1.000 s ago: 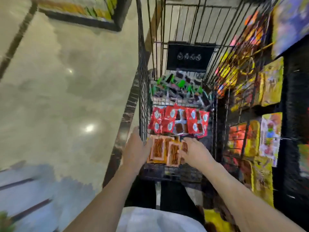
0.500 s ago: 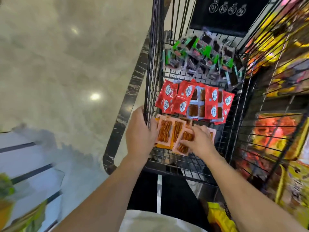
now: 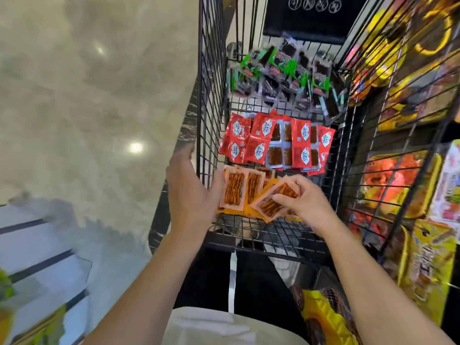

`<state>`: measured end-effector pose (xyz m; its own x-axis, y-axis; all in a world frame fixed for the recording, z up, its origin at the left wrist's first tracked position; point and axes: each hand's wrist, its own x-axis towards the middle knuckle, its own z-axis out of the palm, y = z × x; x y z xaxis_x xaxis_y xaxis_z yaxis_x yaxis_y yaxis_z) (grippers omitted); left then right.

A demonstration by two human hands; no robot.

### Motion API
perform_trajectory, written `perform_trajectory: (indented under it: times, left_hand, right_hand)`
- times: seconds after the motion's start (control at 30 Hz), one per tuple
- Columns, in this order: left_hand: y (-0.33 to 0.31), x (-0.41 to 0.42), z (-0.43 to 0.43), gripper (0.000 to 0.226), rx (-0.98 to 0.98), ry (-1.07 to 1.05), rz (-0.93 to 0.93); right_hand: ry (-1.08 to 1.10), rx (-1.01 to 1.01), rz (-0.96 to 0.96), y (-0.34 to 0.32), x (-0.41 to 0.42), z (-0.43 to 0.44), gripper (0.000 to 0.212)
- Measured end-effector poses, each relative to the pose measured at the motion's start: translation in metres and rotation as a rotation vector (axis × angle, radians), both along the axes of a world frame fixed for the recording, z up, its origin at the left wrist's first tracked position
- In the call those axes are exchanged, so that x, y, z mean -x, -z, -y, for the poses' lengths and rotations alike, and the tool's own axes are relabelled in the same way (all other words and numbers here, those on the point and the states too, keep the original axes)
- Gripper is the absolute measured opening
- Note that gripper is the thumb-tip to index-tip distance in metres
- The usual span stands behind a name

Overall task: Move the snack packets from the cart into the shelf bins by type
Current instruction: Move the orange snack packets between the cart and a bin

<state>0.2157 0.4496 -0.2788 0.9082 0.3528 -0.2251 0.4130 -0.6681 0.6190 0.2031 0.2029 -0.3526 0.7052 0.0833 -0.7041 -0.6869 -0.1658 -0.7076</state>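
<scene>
A black wire cart holds three groups of snack packets. Green and black packets lie at the far end, red packets in the middle, orange packets with brown sticks nearest me. My left hand presses against the left side of the orange pile, thumb on one packet, fingers apart. My right hand pinches a tilted orange packet at the pile's right side. Part of the pile is hidden under both hands.
Wire shelf racks with yellow and orange snack bags rise close on the cart's right. More yellow bags hang lower right. A pale marble floor spreads to the left. A glass-edged display sits at the lower left.
The view has closed in on the cart. My right hand has lifted and tilted an orange packet at the pile's right; my left hand has spread open against the pile's left side.
</scene>
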Motion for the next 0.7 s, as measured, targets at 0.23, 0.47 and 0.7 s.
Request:
perform_trajectory:
  times: [0.23,0.47,0.7]
  left_hand:
    - [-0.015,0.001,0.052,0.079,0.322,0.439,-0.227]
    - [0.039,-0.014,0.065,0.025,0.594,0.582,-0.632]
    - [0.064,-0.005,0.059,0.014,0.531,0.498,-0.648]
  right_hand:
    - [0.014,-0.233,0.017,-0.022,-0.009,0.020,0.036]
    - [-0.008,-0.319,0.023,-0.020,-0.010,0.019,0.048]
    - [0.014,-0.086,0.052,0.007,-0.011,0.032,0.037]
